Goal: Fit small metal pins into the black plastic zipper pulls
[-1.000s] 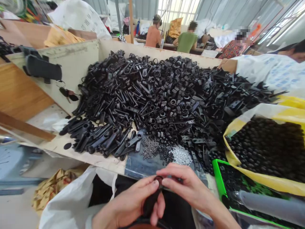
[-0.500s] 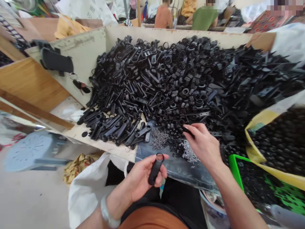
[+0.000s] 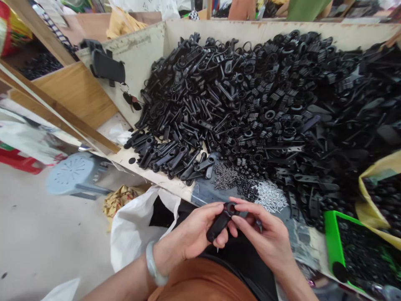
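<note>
Low in front of me, my left hand (image 3: 200, 230) is wrapped round a black plastic handle-shaped part (image 3: 217, 225) with a round ring at its upper end. My right hand (image 3: 263, 230) is closed at that ring, thumb and forefinger pressing on its edge. Something small and dark shows under the curled right fingers, too hidden to name. Just beyond the hands lie a heap of silver screws (image 3: 271, 196), small black pieces (image 3: 247, 187) and a pile of dark grey screws (image 3: 224, 176). Similar handle parts (image 3: 171, 159) rest in a row to the left.
A big mound of black plastic parts (image 3: 232, 96) fills the wooden bin (image 3: 153, 39). To the right are a green tray (image 3: 333, 238) and a yellow-edged sack (image 3: 369, 209). A white sack (image 3: 125, 234) stands at left, near a blue stool (image 3: 70, 173). Keys (image 3: 131, 100) hang on the bin wall.
My right hand went out to the small black parts near the screws, picked up a black piece and came back to the ring. My left hand kept the handle part. The view swung left.
</note>
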`<state>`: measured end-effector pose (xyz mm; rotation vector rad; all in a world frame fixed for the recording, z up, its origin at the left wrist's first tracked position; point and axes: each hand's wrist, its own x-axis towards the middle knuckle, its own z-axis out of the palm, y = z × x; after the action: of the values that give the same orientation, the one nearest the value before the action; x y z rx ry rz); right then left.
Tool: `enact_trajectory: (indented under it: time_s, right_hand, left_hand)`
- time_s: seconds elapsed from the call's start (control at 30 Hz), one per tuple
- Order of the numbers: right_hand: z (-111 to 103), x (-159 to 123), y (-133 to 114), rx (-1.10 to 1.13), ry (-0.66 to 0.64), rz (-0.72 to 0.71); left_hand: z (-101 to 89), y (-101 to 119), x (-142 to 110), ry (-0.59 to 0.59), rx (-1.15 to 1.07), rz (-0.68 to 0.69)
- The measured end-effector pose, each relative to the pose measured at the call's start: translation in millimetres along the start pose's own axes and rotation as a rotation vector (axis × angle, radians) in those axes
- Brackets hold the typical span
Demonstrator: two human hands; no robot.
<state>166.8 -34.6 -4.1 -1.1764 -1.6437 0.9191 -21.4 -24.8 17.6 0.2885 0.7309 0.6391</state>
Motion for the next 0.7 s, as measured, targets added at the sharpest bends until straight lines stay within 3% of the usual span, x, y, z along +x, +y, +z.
enact_trajectory:
  time_s: [0.3,0.5,0.7]
  right_hand:
    - [-1,-7,4,0.073,0.002,-0.007]
    - [-5,-12,12,-0.039,0.004,-0.012]
    - [-9,-11,14,-0.134,-0.003,-0.133]
  left_hand:
    - [-0.9,-6,5,-0.05,-0.071,-0.131]
    - [-4.2,-8,2,-0.074,-0.079,-0.084]
    - [0.5,-8,-1,-0.046,-0.016,-0.052]
